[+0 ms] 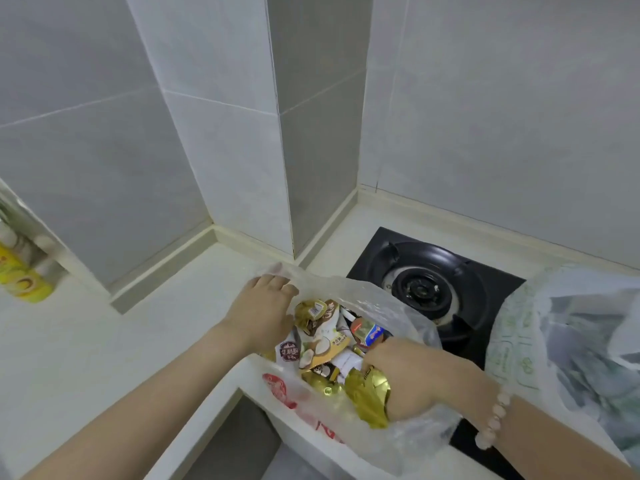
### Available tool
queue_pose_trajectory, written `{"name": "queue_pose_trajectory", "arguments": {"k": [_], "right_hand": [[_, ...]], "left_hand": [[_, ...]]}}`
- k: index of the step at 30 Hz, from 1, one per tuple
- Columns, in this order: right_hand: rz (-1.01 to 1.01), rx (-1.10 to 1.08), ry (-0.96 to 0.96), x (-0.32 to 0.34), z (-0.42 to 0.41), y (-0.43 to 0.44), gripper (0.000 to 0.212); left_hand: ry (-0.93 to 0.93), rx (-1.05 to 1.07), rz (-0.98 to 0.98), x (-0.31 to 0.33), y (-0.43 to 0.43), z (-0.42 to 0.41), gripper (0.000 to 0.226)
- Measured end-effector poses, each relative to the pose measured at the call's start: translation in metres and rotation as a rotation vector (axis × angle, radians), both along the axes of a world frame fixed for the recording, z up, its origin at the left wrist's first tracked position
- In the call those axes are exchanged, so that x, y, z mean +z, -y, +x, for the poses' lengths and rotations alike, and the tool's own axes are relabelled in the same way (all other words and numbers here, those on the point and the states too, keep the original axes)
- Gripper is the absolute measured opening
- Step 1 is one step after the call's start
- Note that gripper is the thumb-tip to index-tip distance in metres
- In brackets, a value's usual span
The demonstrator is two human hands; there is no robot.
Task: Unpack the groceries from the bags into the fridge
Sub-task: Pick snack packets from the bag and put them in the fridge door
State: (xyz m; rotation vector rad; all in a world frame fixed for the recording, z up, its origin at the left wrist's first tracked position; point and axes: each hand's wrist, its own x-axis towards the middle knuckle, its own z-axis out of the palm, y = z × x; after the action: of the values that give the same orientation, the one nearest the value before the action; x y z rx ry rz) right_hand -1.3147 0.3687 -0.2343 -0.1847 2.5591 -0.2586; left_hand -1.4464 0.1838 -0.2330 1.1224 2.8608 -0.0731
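1. Nearest me, the right grip (415, 375) is sunk into the clear bag (294, 393) at the tabletop (138, 341) edge. Its fingers are buried among the snack packets (322, 337), so I cannot tell whether it grasps one.
2. The left grip (266, 299) clutches the bag's far rim.
3. Just behind sits a black stove burner (420, 289).

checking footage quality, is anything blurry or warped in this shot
Head view: wide-angle bows the tile seams and counter edge; yellow bottles at the left are smeared; the clear bag carries glare; light is flat, shadows faint; snack packets at centre stay readable.
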Motion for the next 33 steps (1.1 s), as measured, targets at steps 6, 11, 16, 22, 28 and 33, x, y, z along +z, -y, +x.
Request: {"name": "queue_pose_trajectory", "arguments": {"k": [6,11,16,22,28,33], "right_hand": [[0.063,-0.052,0.085,-0.011,0.017,-0.001,0.031],[0.058,-0.09,0.148,-0.022,0.026,0.002,0.03],[0.026,-0.096,0.215,-0.027,0.03,-0.003,0.046],[-0.006,-0.109,0.247,-0.028,0.03,-0.009,0.045],[-0.005,-0.128,0.173,-0.032,0.029,-0.013,0.042],[0.012,-0.153,0.132,-0.032,0.026,-0.018,0.044]], "left_hand": [[0.109,-0.277,0.122,-0.031,-0.021,0.04,0.038],[0.258,-0.408,-0.089,-0.059,-0.035,0.056,0.031],[0.17,-0.585,-0.307,-0.088,-0.037,0.051,0.051],[0.003,-0.742,-0.288,-0.1,-0.033,0.052,0.057],[-0.075,-0.798,-0.291,-0.101,-0.029,0.042,0.063],[0.033,-0.654,-0.2,-0.088,-0.028,0.041,0.064]]}}
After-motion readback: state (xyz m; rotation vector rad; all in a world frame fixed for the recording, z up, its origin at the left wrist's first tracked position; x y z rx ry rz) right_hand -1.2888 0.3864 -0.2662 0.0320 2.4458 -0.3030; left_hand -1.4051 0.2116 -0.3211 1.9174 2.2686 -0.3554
